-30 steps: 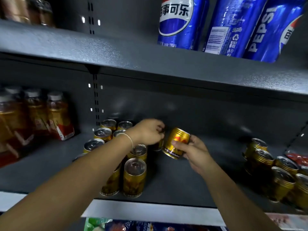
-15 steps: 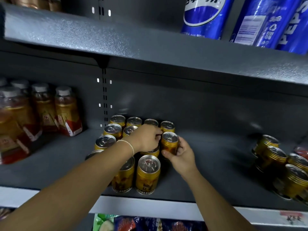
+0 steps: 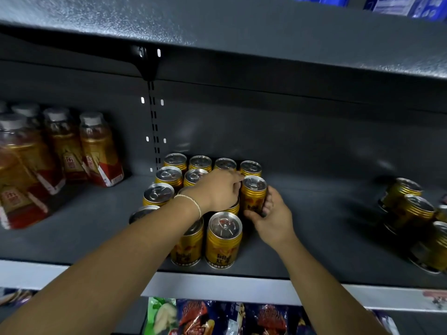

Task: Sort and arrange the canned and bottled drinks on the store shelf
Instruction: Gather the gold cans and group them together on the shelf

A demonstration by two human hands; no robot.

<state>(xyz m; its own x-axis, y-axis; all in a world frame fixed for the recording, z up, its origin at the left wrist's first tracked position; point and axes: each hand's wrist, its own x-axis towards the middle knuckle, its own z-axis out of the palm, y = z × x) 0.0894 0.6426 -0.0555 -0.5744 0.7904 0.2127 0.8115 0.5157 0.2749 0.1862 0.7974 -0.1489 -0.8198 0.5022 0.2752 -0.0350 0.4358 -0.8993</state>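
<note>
Several gold cans (image 3: 169, 176) stand upright in rows on the dark grey shelf (image 3: 314, 243). My right hand (image 3: 273, 217) grips one gold can (image 3: 254, 194) standing upright at the right side of the group. My left hand (image 3: 217, 189) reaches over the group with curled fingers, its fingertips touching the top rim of that same can. A front gold can (image 3: 223, 240) stands just below my hands. My left arm hides part of the group.
Amber bottles with grey caps (image 3: 99, 146) stand at the left. More gold cans (image 3: 411, 209) lean at the right edge. The upper shelf (image 3: 217, 32) hangs overhead with blue cans on it. Snack packets (image 3: 217, 317) lie below.
The can in my right hand was tilted in the air a second ago; it now stands upright on the shelf beside the group. Both hands stay on it.
</note>
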